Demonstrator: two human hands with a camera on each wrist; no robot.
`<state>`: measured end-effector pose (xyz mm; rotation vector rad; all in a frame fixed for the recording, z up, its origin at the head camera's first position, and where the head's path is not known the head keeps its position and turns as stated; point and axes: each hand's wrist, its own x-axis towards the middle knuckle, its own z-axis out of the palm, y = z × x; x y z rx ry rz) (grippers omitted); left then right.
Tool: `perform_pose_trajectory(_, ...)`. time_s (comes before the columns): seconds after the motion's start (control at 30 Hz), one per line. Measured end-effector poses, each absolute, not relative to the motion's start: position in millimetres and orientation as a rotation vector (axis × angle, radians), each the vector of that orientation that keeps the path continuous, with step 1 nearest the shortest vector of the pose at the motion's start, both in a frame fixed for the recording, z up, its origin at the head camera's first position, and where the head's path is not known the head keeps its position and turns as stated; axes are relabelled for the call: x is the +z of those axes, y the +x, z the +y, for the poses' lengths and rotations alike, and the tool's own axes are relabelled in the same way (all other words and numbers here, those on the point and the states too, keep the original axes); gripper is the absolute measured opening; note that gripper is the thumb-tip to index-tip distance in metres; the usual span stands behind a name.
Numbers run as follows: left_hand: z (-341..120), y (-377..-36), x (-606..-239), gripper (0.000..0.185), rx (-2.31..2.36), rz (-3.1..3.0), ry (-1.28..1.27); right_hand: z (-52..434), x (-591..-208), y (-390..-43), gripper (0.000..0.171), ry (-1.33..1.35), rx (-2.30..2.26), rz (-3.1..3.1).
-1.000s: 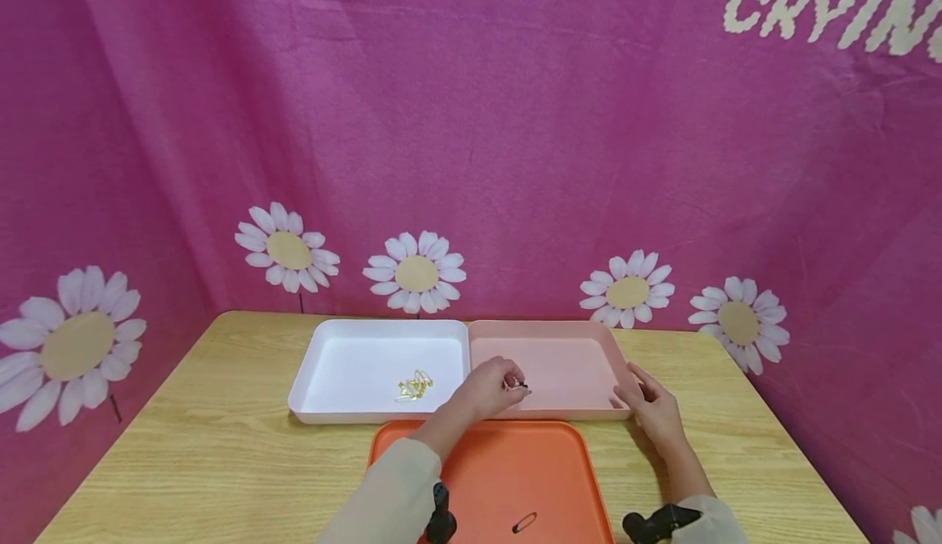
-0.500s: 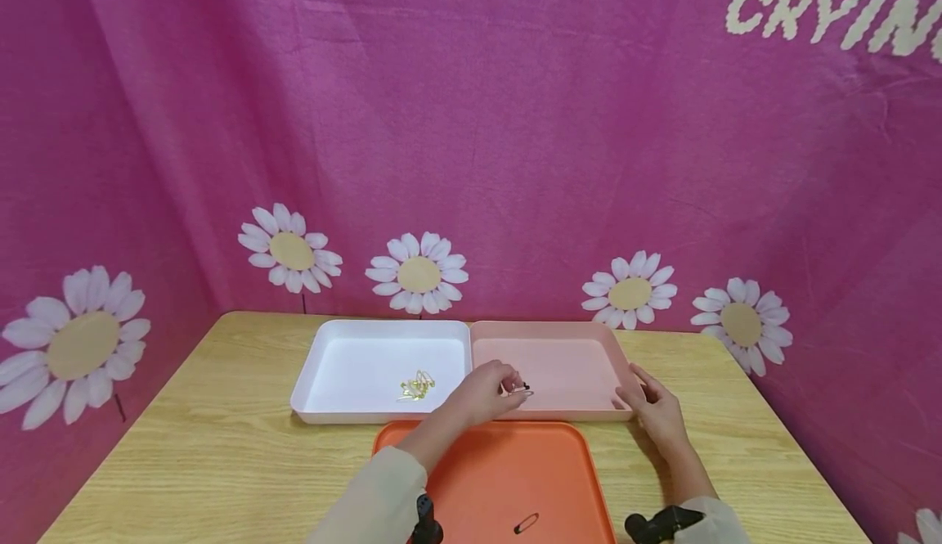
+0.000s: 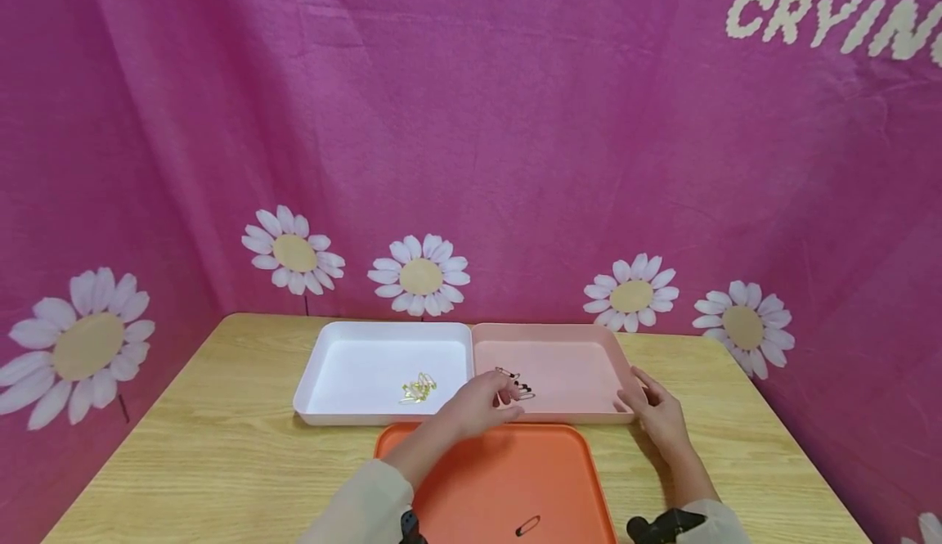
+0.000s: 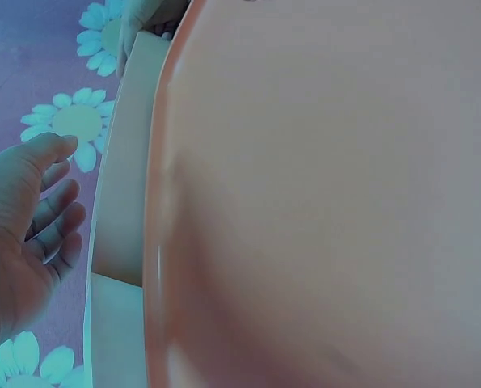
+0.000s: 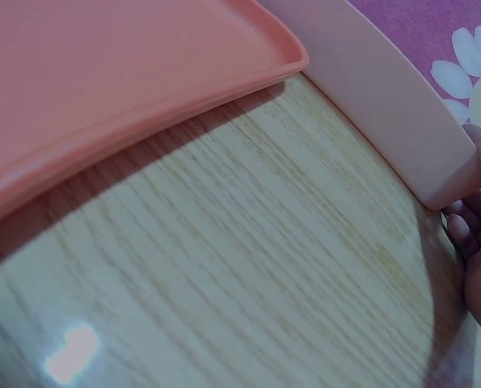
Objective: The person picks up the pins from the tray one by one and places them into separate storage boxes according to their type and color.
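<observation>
My left hand (image 3: 482, 403) hovers over the near left part of the pink tray (image 3: 567, 356). Its fingers are loosely curled, with nothing between them in the left wrist view (image 4: 30, 218). Several black safety pins (image 3: 524, 390) lie in the pink tray just beyond the fingertips, partly hidden by the hand. With thumb at the rim and fingers outside the wall, my right hand (image 3: 658, 417) holds the pink tray's near right corner. A single black safety pin (image 3: 527, 525) lies on the orange tray (image 3: 508, 478) in front.
A white tray (image 3: 368, 364) adjoins the pink one on the left, with several gold safety pins (image 3: 418, 388) inside. All the trays rest on a wooden table (image 3: 221, 462). Behind hangs a magenta cloth (image 3: 515, 159) printed with daisies.
My left hand has let go of black safety pins in the pink tray and drawn back slightly toward me, fingers loosened. The right hand stays at the tray's corner.
</observation>
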<state>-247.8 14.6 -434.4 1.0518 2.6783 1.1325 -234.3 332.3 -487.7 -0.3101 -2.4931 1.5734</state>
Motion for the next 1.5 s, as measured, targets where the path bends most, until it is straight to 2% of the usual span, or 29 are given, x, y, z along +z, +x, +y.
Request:
perform_pose_trajectory(0.23,10.1,-236.9,-437.5,0.016,1.099,2.656,1.062,331.8,-488.3,-235.3,0.064,-0.332,1.643,-2.469)
perform_pose_trajectory(0.6,4.2,-215.6,-441.5,0.016,0.969,2.629,1.108,333.0,-483.7,-234.1,0.062,-0.326,1.511,-2.516)
perform_pose_trajectory(1.03,-3.9,-183.0,-451.1,0.013,0.685,2.531,1.313,332.4,-485.2,-236.5,0.064,-0.355,1.491,-2.546)
perform_pose_trajectory(1.5,4.8,-172.6,-452.9,0.012,0.363,2.512,1.563,333.0,-485.1,-235.9,0.063,-0.331,1.484,-2.541)
